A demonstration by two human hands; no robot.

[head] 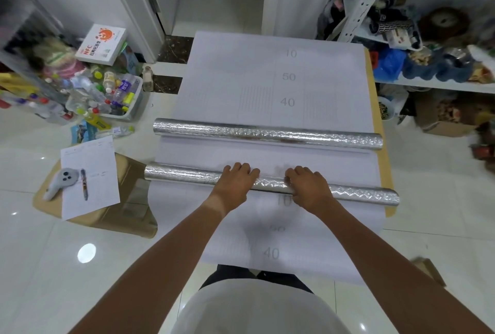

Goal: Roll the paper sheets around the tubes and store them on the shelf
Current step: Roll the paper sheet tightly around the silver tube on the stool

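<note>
The table (383, 173) fills the middle of the view, almost wholly covered by two white sheets printed with numbers: the far sheet (267, 79) runs toward 12 o'clock, and the near sheet (241, 240) hangs over the table edge at 6 o'clock toward the person. The shelf (434, 84), already crowded, stands at 2 o'clock. A silver far tube (267, 134) lies crosswise on the far sheet, untouched. The near tube (187, 177) lies crosswise on the near sheet, parallel to the other, and both hands are on its middle. The left hand (235, 186) and right hand (308, 189) each lie over the top of it, fingers curled over its far side, a gap of bare tube between them; the thumbs are hidden. Rolling seems only just to be starting: no paper looks wrapped yet. To do it well, I would square the tube to the sheet's edge, tuck that edge tight under it, then roll with even pressure from both hands, perhaps set wider apart, so the paper does not creep sideways or cone.
</note>
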